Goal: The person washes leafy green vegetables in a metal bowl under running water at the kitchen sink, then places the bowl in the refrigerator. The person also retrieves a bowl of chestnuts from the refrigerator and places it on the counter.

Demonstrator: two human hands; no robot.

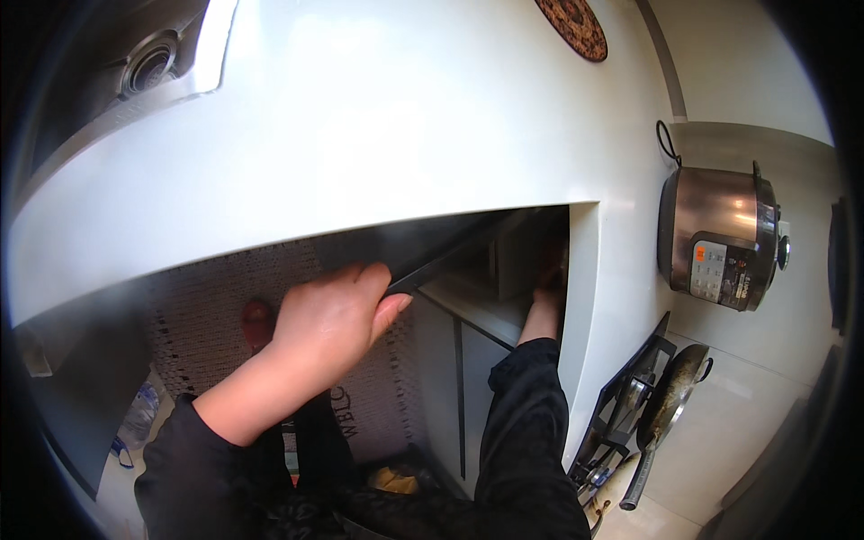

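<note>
My left hand (337, 307) grips the top edge of an opened dark cabinet door (439, 260) below the countertop. Its thumb lies along the near side of the edge, and the other fingers curl over the far side. My right hand (548, 293) reaches into the shaded cabinet interior (486, 270), close to the counter's inner corner. Shadow hides its fingers and whatever they may touch. Pale boards form the inside of the cabinet. Just below, another cabinet front (439, 378) has a dark vertical strip.
A white countertop (405, 135) spans the view, with a steel sink (74, 88) at upper left. To the right stand a multicooker (715, 236) and a frying pan (668, 398) by a gas hob (624, 412). A woven mat (202, 331) covers floor under me. A patterned round mat (577, 27) lies farther back.
</note>
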